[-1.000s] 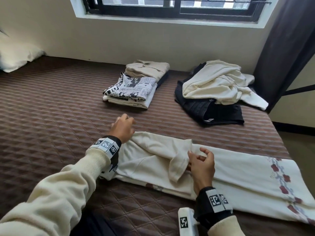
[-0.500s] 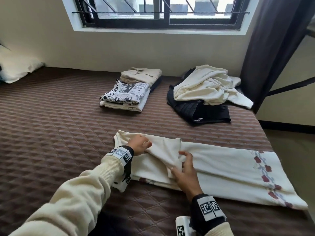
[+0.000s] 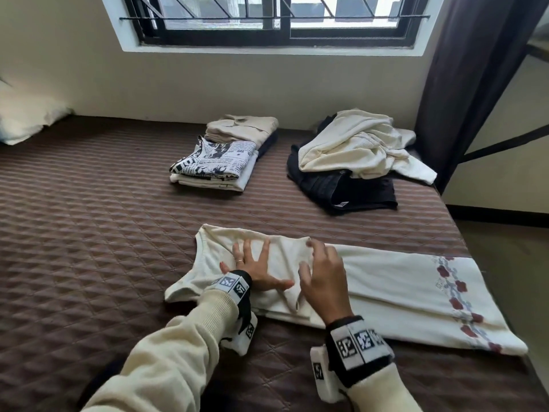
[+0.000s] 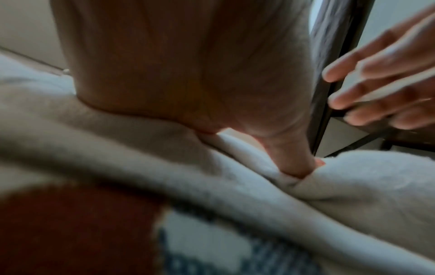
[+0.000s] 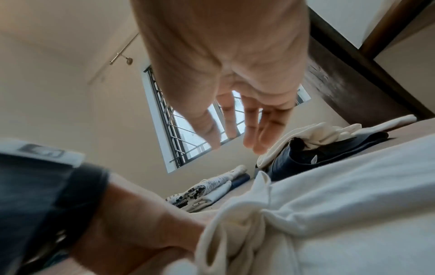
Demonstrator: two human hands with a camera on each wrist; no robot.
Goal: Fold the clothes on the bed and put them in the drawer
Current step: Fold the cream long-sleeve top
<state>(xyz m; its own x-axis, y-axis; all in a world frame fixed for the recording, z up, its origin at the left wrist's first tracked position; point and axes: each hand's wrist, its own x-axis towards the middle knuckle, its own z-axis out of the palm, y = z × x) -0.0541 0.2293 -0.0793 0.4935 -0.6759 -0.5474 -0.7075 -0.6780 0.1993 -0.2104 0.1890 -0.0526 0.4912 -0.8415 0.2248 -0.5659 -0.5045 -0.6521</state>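
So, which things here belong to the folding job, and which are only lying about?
For the job:
cream dress under both hands
folded stack
unfolded heap
left hand
right hand

Just there:
pillow
curtain
window

Cream garment (red flowers along its hem) lies flat, sleeve folded in, on the bed.

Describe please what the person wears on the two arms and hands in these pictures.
Both arms have cream knit sleeves with ribbed cuffs. Each wrist carries a black band with white square tags printed with black block patterns, and a white camera housing hangs under it. The left hand has a thin ring on one finger. The right hand shows no ring in the head view.
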